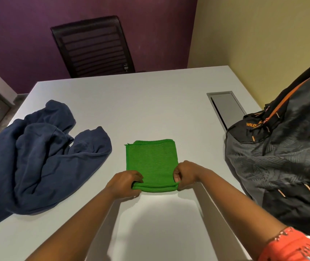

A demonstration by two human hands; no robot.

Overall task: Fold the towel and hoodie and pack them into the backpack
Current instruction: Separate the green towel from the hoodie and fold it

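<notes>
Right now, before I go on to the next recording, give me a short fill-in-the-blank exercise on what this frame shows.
1. Both hands, the left hand and the right hand, grip the near edge of the ____ towel.
2. The blue hoodie lies crumpled and ____ on the table.
3. The backpack stands to the ____ of the towel.
4. Behind the table stands a black ____.

Missing words: green; unfolded; right; chair

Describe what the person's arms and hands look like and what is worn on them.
Both forearms are bare, and the left hand and right hand wear no gloves; no rings or watch show. At the right upper arm a short orange sleeve with a white patterned print shows. No sleeve is visible on the left arm.
</notes>
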